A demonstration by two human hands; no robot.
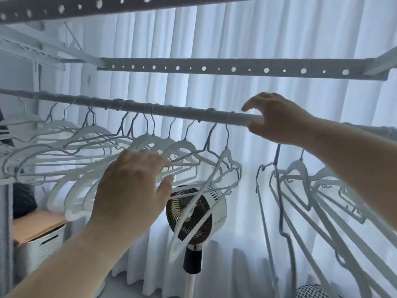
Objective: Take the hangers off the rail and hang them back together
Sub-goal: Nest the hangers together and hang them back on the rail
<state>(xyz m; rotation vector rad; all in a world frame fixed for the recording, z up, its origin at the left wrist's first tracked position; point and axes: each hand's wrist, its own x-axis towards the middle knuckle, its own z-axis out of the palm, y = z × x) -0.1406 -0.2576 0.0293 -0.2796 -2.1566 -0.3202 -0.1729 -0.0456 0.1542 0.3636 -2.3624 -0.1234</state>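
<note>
The left hand (133,186) lies spread, fingers loose, on the bunched hangers (90,155); the right hand (277,119) seemingly half-curls around the rail (171,109).

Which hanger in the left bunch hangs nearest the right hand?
The end hanger, its hook last on the rail before the right hand. It is swung askew across the fan, while the others lie packed under the left hand.

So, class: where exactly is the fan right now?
In the head view, the fan stands low at centre, before the curtain, behind the tilted rightmost hanger of the left bunch.
</note>
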